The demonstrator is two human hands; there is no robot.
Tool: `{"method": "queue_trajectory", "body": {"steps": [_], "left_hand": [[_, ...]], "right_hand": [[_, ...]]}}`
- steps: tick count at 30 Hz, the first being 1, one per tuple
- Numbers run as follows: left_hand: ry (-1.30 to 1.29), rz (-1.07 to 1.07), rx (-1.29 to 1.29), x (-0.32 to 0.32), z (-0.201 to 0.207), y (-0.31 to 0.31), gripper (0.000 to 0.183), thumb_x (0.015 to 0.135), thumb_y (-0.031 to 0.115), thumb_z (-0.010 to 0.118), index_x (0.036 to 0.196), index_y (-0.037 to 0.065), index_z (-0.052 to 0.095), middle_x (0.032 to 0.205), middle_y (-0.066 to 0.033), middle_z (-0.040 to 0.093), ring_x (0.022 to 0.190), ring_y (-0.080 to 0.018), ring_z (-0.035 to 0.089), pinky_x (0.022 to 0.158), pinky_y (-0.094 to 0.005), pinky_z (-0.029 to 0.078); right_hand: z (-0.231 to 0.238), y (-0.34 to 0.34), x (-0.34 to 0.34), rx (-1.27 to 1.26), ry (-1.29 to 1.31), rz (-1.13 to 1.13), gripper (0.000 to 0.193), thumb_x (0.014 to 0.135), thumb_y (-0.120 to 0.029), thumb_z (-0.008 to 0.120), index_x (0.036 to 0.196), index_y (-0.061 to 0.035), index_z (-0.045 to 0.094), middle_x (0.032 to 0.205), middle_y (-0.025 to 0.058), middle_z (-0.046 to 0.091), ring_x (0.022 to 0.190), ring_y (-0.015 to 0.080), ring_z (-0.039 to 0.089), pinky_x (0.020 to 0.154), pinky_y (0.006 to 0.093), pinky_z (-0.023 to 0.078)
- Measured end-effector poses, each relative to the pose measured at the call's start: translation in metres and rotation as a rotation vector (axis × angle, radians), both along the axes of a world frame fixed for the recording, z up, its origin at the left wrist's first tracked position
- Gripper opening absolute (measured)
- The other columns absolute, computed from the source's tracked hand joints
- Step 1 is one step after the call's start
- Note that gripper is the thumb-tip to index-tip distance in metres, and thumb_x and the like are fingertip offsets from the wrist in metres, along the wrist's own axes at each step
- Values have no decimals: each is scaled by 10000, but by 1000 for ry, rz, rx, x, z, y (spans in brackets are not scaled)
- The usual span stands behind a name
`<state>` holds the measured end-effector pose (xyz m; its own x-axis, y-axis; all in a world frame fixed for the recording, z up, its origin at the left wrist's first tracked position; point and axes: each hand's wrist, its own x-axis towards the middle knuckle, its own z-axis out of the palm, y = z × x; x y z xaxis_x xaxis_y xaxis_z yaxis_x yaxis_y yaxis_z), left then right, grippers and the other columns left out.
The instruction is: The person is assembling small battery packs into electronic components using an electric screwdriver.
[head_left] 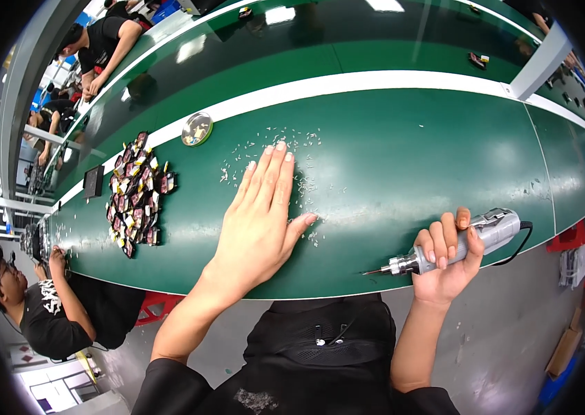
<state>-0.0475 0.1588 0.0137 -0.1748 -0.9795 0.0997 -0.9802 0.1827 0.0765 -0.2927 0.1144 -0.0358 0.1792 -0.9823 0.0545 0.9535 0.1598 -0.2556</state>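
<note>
silver screwdriver [498, 229] sits in the right hand [448, 257], fingers curled round it by the bench's [375, 159] near edge; left hand [258, 214] palm down, fingers nearly together, thumb out, among white bits [307, 185]!

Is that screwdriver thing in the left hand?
No, the right hand holds the electric screwdriver, while the left hand is among white bits.
</note>
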Motion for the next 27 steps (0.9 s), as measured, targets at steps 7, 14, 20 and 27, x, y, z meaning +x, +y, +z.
{"method": "queue_trajectory", "body": {"steps": [7, 14, 20, 27], "left_hand": [[-20, 120, -28, 40, -17, -3, 697, 942, 387, 454, 1447, -16, 193, 1512, -191, 197, 1416, -300, 164, 1156, -421, 134], [-5, 140, -12, 36, -31, 18, 769, 904, 441, 520, 1414, -65, 244, 1488, -231, 224, 1395, -339, 215, 1139, -448, 174], [147, 105, 90, 23, -20, 41, 788, 868, 345, 580, 1447, -20, 189, 1510, -188, 198, 1415, -319, 162, 1149, -468, 118], [95, -189, -1, 5, -22, 2, 719, 902, 424, 519, 1421, -8, 271, 1489, -175, 257, 1400, -310, 212, 1137, -475, 163]], "right_hand": [[-2, 2, 3, -34, -18, 2, 116, 934, -160, 451, 934, -47, 477, 612, 10, 387, 482, 111, 387, 517, 282, 365], [0, -1, 5, -29, -20, -3, 112, 925, -150, 469, 941, -40, 486, 604, 8, 380, 480, 108, 376, 521, 279, 360], [0, 1, 4, -25, -10, -12, 105, 920, -144, 471, 925, -40, 487, 603, 9, 380, 478, 109, 377, 520, 278, 361], [0, 2, 4, -12, -18, -9, 101, 920, -137, 471, 923, -38, 489, 602, 9, 379, 481, 110, 381, 520, 277, 360]]}}
